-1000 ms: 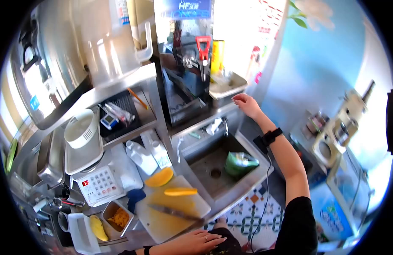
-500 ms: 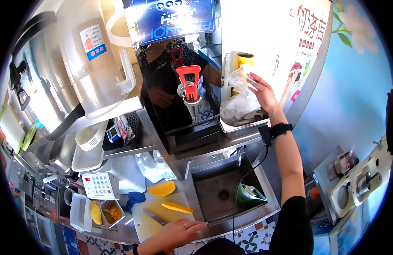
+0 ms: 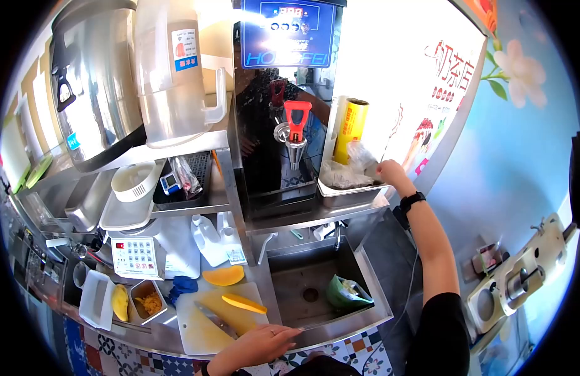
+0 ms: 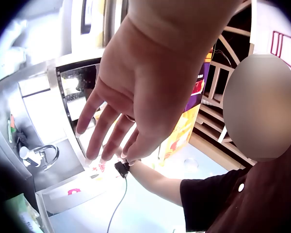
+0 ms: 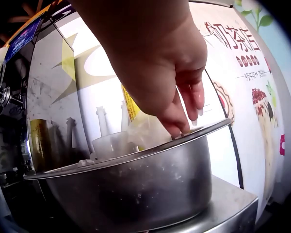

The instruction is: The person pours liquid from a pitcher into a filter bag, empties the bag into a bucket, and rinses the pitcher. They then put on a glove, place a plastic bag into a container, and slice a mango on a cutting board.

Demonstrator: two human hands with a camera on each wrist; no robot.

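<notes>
My right hand [image 3: 394,175] is at the right end of a steel pan [image 3: 346,199] that holds crumpled clear plastic [image 3: 343,175]. In the right wrist view, its bent fingers [image 5: 176,119] point down right at the pan's rim, the fingertips partly hidden behind it; I cannot tell whether they pinch anything. My left hand [image 3: 265,344] holds nothing, its fingers loosely stretched, over the near right corner of the cutting board [image 3: 193,335]. On that board lie a knife [image 3: 215,318] and a yellow mango piece [image 3: 244,304]; another mango piece [image 3: 223,275] lies at its far edge.
A sink [image 3: 290,301] with a green bag [image 3: 346,293] is right of the board. Behind it stands a water dispenser with a red-handled tap [image 3: 296,119]. A yellow roll [image 3: 353,128] stands behind the pan. A scale [image 3: 136,257] and a small container [image 3: 142,313] are at left.
My right hand has reached up to the steel pan, raised some clear plastic, then lowered to the pan's right end; the plastic now lies in the pan. My left hand remains low near the board.
</notes>
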